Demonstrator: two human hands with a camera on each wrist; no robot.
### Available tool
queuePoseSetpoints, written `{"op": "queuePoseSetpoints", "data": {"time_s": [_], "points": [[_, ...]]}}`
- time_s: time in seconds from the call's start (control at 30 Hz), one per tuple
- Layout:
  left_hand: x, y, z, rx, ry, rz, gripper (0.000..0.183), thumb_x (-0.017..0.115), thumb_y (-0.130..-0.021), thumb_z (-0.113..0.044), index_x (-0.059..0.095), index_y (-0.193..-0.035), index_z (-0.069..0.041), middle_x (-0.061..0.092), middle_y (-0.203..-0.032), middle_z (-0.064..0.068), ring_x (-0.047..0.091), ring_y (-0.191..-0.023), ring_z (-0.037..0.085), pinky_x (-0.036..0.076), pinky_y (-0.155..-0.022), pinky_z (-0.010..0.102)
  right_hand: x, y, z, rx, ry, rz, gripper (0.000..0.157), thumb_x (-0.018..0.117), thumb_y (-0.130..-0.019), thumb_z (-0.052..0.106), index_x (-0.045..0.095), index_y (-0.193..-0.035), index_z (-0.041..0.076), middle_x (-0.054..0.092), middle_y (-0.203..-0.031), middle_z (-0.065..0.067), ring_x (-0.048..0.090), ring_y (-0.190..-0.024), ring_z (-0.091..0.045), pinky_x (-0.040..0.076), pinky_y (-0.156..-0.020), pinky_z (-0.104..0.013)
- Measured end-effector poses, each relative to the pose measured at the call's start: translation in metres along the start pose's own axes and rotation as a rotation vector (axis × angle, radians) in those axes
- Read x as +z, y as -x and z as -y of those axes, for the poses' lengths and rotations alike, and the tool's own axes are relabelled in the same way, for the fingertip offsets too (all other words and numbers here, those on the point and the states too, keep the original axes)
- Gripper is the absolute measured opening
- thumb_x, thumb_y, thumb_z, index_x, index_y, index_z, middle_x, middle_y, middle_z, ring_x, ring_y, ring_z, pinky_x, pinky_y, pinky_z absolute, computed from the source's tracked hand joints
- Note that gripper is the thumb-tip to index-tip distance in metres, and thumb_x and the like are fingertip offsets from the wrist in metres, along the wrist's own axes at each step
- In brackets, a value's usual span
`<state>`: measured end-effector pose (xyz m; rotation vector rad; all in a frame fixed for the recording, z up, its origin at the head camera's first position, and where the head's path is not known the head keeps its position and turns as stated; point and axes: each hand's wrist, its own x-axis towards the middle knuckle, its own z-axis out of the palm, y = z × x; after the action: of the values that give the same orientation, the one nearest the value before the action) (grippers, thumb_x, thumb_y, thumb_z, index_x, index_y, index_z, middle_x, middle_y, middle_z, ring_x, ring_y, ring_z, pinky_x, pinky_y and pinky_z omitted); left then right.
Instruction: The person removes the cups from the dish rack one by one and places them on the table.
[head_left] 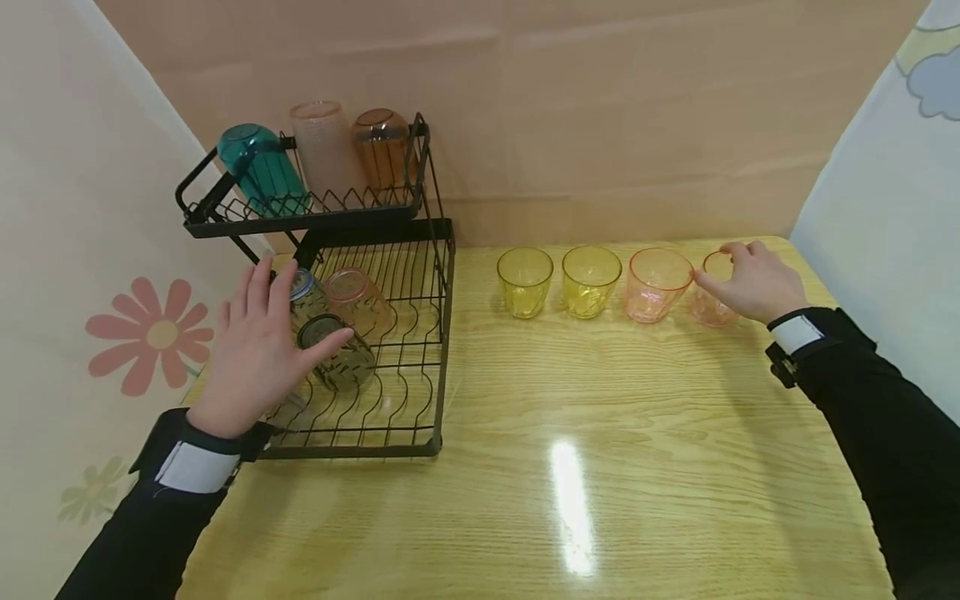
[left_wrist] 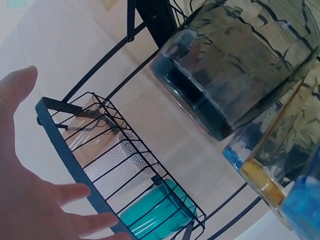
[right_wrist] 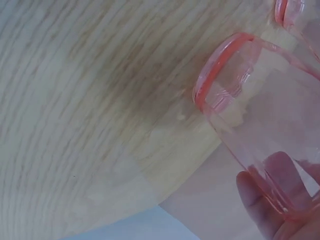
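Note:
At the right end of a row of tumblers, my right hand (head_left: pixel 757 282) holds the rim of a clear pink glass (right_wrist: pixel 270 100) between thumb and fingers. The glass is upright at the table's far side; one fingertip shows through its wall in the right wrist view. Another pink glass (head_left: pixel 651 300) stands just left of it. My left hand (head_left: pixel 251 354) is spread over the left side of the black dish rack (head_left: pixel 438 375), holding nothing. Nearest its thumb is a smoky grey glass (head_left: pixel 345 362), bottom up on the lower tier.
Two yellow glasses (head_left: pixel 525 287) continue the row leftward. Upside down on the rack's upper tier are a teal glass (head_left: pixel 266 171), a pale textured glass (head_left: pixel 326 154) and a brown glass (head_left: pixel 382 154). An orange-pink glass (head_left: pixel 358 300) and a blue-bottomed glass (head_left: pixel 303 292) lean below.

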<state>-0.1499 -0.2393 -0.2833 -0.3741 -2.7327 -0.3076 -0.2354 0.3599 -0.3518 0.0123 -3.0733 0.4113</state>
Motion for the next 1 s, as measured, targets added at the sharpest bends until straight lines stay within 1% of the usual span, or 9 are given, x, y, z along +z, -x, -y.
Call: {"op": "queuePoseSetpoints", "data": {"time_s": [0.17,0.3,0.37,0.47,0.57,0.7,0.77,0.9,1.0], "points": [[0.001,-0.005,-0.004,-0.071,-0.061,0.018,0.111,0.072,-0.077,-0.061,0.016,-0.154,-0.002,0.010,-0.156,0.027,0.013,-0.139,0.051,0.015,-0.098,0.076,-0.005,-0.001,0.001,-0.003,-0.012,0.025,0.087,0.034,-0.097,0.062,0.026,-0.146,-0.010,0.028,-0.130,-0.044,0.038,-0.107,-0.059,0.039,-0.072,-0.064],[0.005,-0.009,-0.004,-0.100,-0.109,0.024,0.116,0.069,-0.075,-0.068,0.015,-0.154,-0.003,0.012,-0.155,0.029,0.016,-0.138,0.053,0.020,-0.094,0.078,-0.015,-0.003,0.009,-0.047,-0.036,-0.016,0.084,0.034,-0.099,0.058,0.018,-0.150,-0.007,0.021,-0.140,-0.043,0.029,-0.119,-0.063,0.030,-0.087,-0.071],[0.007,-0.011,-0.003,-0.103,-0.130,0.018,0.119,0.069,-0.074,-0.070,0.014,-0.155,-0.003,0.012,-0.155,0.030,0.016,-0.138,0.053,0.021,-0.092,0.079,-0.022,-0.004,0.017,-0.077,-0.049,-0.053,0.083,0.035,-0.099,0.057,0.016,-0.152,-0.005,0.017,-0.145,-0.041,0.022,-0.126,-0.063,0.023,-0.094,-0.072],[0.012,-0.013,-0.002,-0.102,-0.161,-0.002,0.123,0.070,-0.071,-0.071,0.014,-0.154,0.000,0.015,-0.153,0.033,0.018,-0.137,0.055,0.022,-0.089,0.081,-0.032,-0.005,0.032,-0.111,-0.059,-0.074,0.083,0.036,-0.098,0.057,0.012,-0.154,0.001,0.009,-0.151,-0.037,0.013,-0.134,-0.059,0.017,-0.098,-0.073],[0.017,-0.014,0.000,-0.100,-0.186,-0.010,0.126,0.071,-0.069,-0.071,0.014,-0.154,0.002,0.018,-0.152,0.034,0.019,-0.136,0.055,0.023,-0.087,0.082,-0.040,-0.002,0.049,-0.146,-0.078,-0.066,0.083,0.037,-0.098,0.056,0.006,-0.155,0.004,0.001,-0.154,-0.034,0.006,-0.137,-0.057,0.012,-0.102,-0.072],[0.023,-0.015,0.001,-0.104,-0.199,0.021,0.127,0.073,-0.068,-0.070,0.014,-0.153,0.004,0.016,-0.152,0.034,0.018,-0.136,0.056,0.022,-0.087,0.082,-0.046,0.004,0.073,-0.198,-0.082,-0.052,0.083,0.036,-0.098,0.057,0.004,-0.156,0.008,-0.003,-0.156,-0.030,-0.001,-0.139,-0.055,0.007,-0.105,-0.070],[0.025,-0.016,0.001,-0.105,-0.200,0.045,0.127,0.073,-0.068,-0.070,0.015,-0.152,0.005,0.015,-0.152,0.035,0.017,-0.136,0.057,0.021,-0.088,0.082,-0.046,0.007,0.085,-0.223,-0.069,-0.050,0.083,0.036,-0.098,0.058,0.004,-0.157,0.009,-0.003,-0.157,-0.029,-0.002,-0.140,-0.054,0.007,-0.105,-0.071],[0.031,-0.017,0.003,-0.098,-0.203,0.086,0.127,0.071,-0.068,-0.072,0.017,-0.151,0.008,0.018,-0.150,0.038,0.018,-0.134,0.059,0.019,-0.092,0.081,-0.047,0.014,0.105,-0.285,-0.038,-0.050,0.082,0.038,-0.098,0.058,0.007,-0.157,0.009,0.000,-0.158,-0.027,0.000,-0.142,-0.050,0.011,-0.103,-0.072],[0.036,-0.017,0.005,-0.081,-0.218,0.096,0.127,0.071,-0.067,-0.073,0.021,-0.149,0.010,0.023,-0.147,0.039,0.023,-0.132,0.059,0.020,-0.095,0.078,-0.048,0.020,0.116,-0.331,-0.015,-0.050,0.081,0.039,-0.098,0.057,0.009,-0.156,0.009,0.001,-0.158,-0.026,0.000,-0.143,-0.048,0.012,-0.106,-0.069]]}}
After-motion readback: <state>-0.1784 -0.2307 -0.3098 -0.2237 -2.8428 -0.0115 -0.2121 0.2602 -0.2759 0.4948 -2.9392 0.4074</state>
